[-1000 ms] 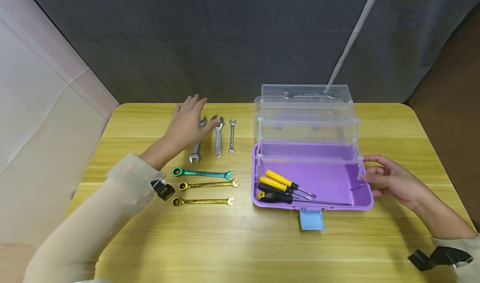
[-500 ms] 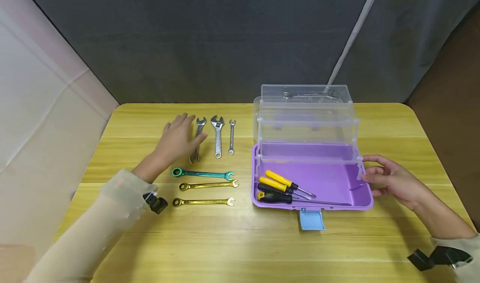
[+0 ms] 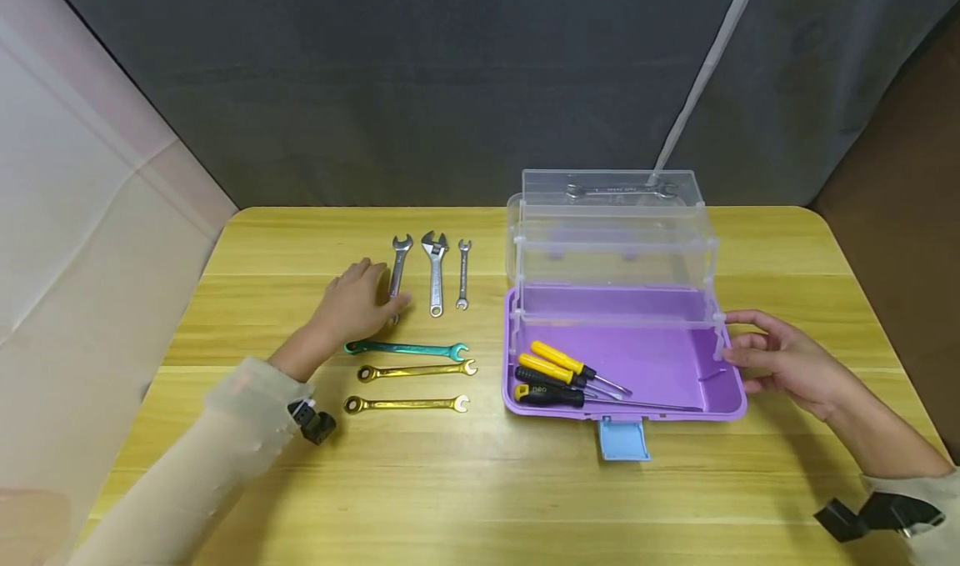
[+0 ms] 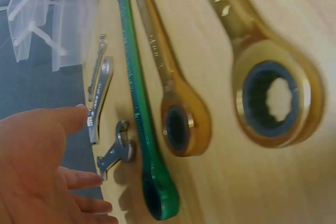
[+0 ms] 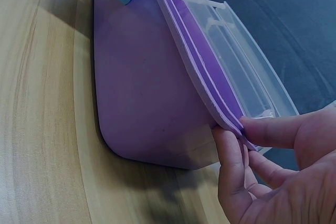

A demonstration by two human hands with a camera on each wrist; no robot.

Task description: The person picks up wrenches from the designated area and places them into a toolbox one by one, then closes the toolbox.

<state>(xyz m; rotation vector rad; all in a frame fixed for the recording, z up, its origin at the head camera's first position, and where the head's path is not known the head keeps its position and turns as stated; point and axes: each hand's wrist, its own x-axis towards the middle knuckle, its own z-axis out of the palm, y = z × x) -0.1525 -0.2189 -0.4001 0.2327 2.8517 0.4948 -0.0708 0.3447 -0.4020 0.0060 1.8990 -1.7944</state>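
My left hand hovers at a silver open-end wrench, thumb and fingers spread on either side of it. In the left wrist view the wrench lies between thumb and fingertips; I cannot tell whether they touch. To its right lie a silver adjustable wrench and a small double-ended wrench. A green ratchet wrench lies just below the hand, its ring end partly covered. With thumb and fingers, my right hand pinches the right rim of the purple toolbox.
Two gold ratchet wrenches, one upper and one lower, lie on the wooden table. Several screwdrivers sit inside the toolbox. A wrench rests in its raised clear tray. The blue latch hangs at the front.
My left hand has moved left and toward me, from above the silver wrenches down to the lower part of the open-end wrench. My right hand has stayed on the toolbox rim.
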